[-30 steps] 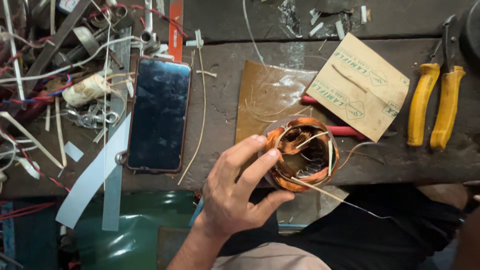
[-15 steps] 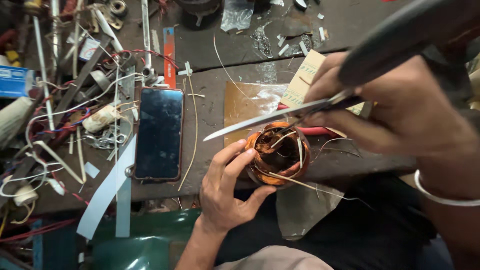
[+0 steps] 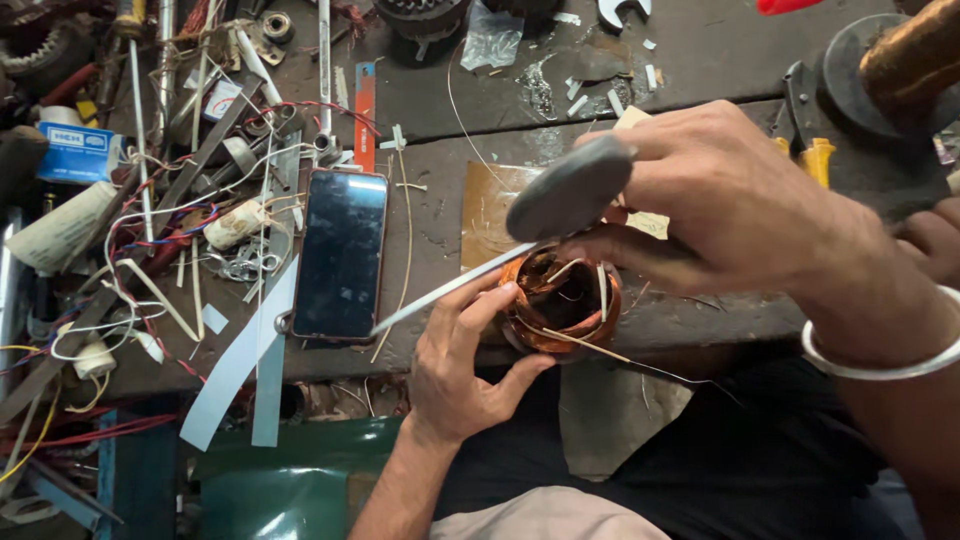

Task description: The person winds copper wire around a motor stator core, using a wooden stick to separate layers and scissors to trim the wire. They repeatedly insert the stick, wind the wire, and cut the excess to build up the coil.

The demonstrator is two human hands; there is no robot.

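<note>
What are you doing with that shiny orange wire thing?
A person sits at a messy workbench. The left hand steadies a round copper wire coil at the bench's edge. The right hand grips a pair of large scissors by the dark handle, with the long blades reaching out over the coil toward a black phone lying face up. Wires, metal strips and small parts are piled on the left, and yellow-handled pliers lie behind the right hand.

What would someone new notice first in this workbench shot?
Probably the copper coil at the bench's front edge, steadied by the left hand, while the right hand holds long scissors over it. Left of that, a dark phone lies flat beside a tangle of wires and scraps.
</note>
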